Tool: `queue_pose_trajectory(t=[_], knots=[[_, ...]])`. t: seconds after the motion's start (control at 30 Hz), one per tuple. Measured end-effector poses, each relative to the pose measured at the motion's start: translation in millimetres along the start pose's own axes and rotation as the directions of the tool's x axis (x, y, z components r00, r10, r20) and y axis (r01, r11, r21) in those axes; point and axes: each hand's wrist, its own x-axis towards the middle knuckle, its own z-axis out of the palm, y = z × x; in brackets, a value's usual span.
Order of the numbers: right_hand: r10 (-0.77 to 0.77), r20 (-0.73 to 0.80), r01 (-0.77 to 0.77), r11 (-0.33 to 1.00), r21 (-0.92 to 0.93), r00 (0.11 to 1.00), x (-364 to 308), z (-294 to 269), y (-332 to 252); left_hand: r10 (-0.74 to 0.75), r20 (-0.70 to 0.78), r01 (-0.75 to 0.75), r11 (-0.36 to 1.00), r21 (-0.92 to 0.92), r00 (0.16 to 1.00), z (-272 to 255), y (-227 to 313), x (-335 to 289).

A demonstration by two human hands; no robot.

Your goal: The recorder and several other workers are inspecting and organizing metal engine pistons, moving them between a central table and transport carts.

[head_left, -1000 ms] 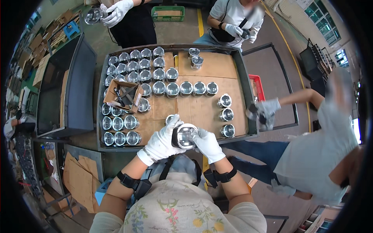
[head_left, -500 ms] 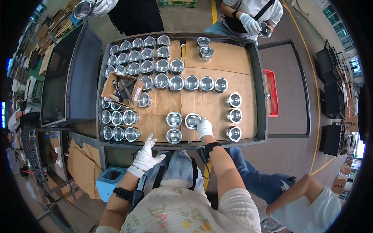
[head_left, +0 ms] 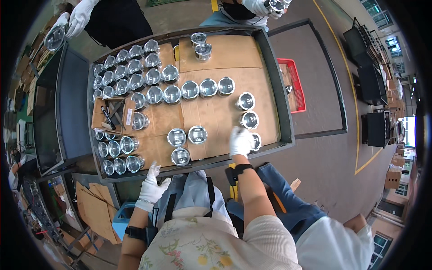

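Beside the right hand's (head_left: pixel 241 144) fingers (head_left: pixel 236 132) — a silvery piston (head_left: pixel 257 141), partly hidden

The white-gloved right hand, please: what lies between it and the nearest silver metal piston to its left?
The head view shows bare brown cardboard between the right hand and piston.

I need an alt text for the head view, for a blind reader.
A white-gloved right hand partly covers a shiny metal cylinder at the near right of a cardboard-lined tray; the left hand, open, is by the near edge. More cylinders and a small open box are inside.
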Motion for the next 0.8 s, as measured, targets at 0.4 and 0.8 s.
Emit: queue_pose_trajectory(t=[0.4,0.8], knots=[[0.110,0.276,-0.096,0.993,-0.063,0.955,19.2,0.0,39.0,0.003,0.117,-0.012,0.997,0.079,0.993,10.5,12.5,2.7],[-0.001,0.545,-0.489,0.441,0.752,0.838,-21.2,-70.0,-11.2,0.171,0.014,-0.171,0.979,0.112,0.985,-12.1,17.7,11.7]])
